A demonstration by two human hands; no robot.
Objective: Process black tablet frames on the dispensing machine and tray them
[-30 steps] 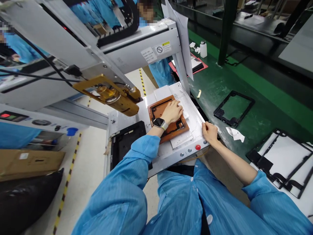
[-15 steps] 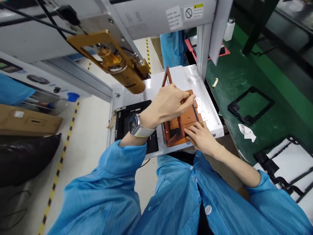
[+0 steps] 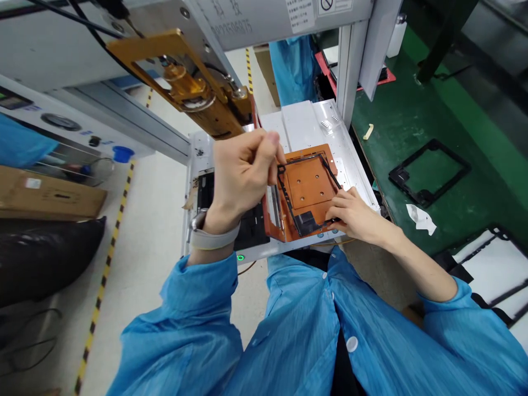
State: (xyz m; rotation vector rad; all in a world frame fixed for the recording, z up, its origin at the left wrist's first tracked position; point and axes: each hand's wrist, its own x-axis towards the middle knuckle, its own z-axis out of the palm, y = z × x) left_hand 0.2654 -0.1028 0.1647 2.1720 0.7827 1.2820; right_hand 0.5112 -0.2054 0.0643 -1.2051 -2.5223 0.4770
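Observation:
My left hand point(image 3: 247, 179), wearing a watch point(image 3: 198, 221), is closed at the raised orange-brown hinged frame point(image 3: 275, 223) of a fixture. Its curled fingers hide part of that frame and come close to a corner of a thin black plastic frame point(image 3: 289, 204). The black frame lies around the orange fixture base point(image 3: 309, 187), which has several small holes. My right hand point(image 3: 350, 215) has its fingers closed on the black frame's lower right edge, with the fingertips partly hidden.
A gold cylinder head point(image 3: 206, 113) hangs above the white machine bed point(image 3: 303, 124). A black tray point(image 3: 251, 236) is left of the fixture. On the green bench point(image 3: 377, 159) right lie another black frame point(image 3: 429, 173) and white paper point(image 3: 421, 218). Cartons point(image 3: 45, 192) stand far left.
My left hand has swung the hinged frame further up and left, uncovering the black frame on the base. My right hand has shifted slightly right and closed on the black frame's edge.

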